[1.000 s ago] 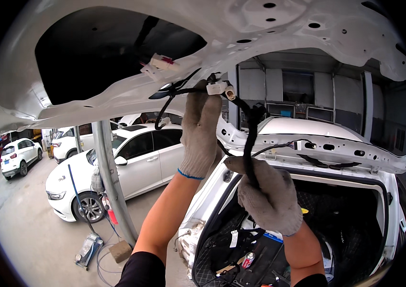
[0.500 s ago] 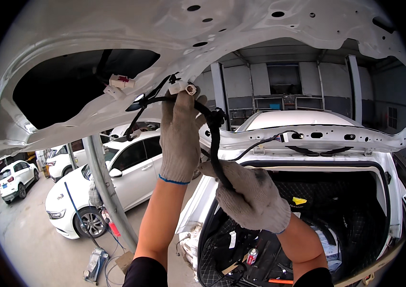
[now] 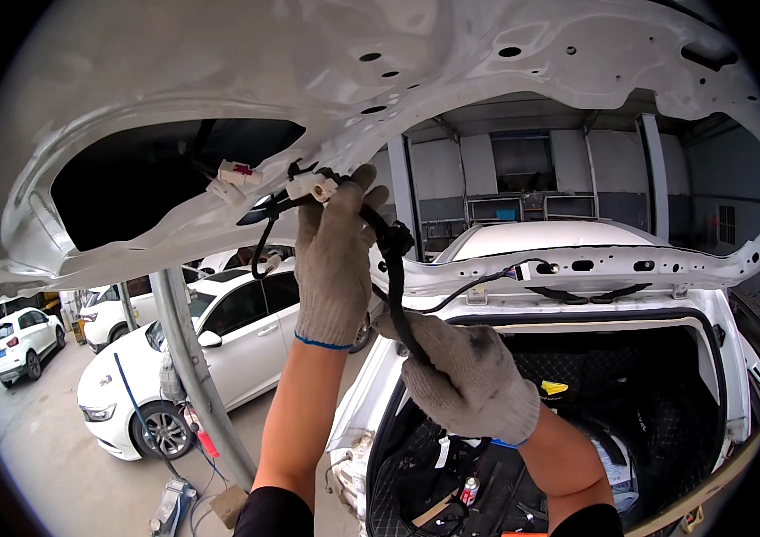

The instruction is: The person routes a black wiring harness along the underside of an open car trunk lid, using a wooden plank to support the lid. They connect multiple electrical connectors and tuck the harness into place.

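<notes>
The left hand (image 3: 335, 259), gloved, is now reaching higher against the raised white tailgate (image 3: 219, 80), its fingers closing around the black wiring harness (image 3: 395, 268) just beside the white connector (image 3: 311, 187) at the edge of the dark opening. The right hand (image 3: 469, 380) is gripping the harness lower down, fingers wrapped tight, feeding slack upward. Where the harness is running inside the opening is hidden, and the open boot below is too cluttered to make out.
</notes>
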Available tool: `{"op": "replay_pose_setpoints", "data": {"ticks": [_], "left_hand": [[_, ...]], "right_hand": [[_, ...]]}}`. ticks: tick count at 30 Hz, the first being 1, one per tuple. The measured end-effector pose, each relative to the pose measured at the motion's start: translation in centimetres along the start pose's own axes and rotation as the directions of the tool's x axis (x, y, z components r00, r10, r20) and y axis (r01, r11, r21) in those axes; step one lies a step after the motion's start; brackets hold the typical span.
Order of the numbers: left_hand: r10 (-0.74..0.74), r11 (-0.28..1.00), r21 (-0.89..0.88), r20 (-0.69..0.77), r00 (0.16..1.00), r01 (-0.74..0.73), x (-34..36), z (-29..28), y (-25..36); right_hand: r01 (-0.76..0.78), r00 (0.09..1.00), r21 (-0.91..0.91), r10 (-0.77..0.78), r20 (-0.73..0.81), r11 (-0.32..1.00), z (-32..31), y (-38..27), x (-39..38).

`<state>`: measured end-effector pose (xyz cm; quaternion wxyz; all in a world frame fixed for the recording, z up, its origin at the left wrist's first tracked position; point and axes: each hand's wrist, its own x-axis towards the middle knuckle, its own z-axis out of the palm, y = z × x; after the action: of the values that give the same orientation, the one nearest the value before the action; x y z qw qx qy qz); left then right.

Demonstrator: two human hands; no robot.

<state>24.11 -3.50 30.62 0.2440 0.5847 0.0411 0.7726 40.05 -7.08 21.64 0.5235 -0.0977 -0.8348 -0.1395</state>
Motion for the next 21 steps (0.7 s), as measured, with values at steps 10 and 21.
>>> {"op": "replay_pose_setpoints", "data": {"ticks": [10,21], "left_hand": [[-0.027,1.000,-0.017,-0.042,0.999,0.026,0.4,0.1,0.1],[0.049,0.999,-0.006,-0.002,0.999,-0.049,0.8,-0.6,-0.8]], "right_hand": [[0.027,0.999,0.021,-0.026,-0.046,0.999,0.8,0.8,-0.6],[-0.007,0.999,0.071,0.010,-0.047,0.997,1.8,1.2,-2.1]]}}
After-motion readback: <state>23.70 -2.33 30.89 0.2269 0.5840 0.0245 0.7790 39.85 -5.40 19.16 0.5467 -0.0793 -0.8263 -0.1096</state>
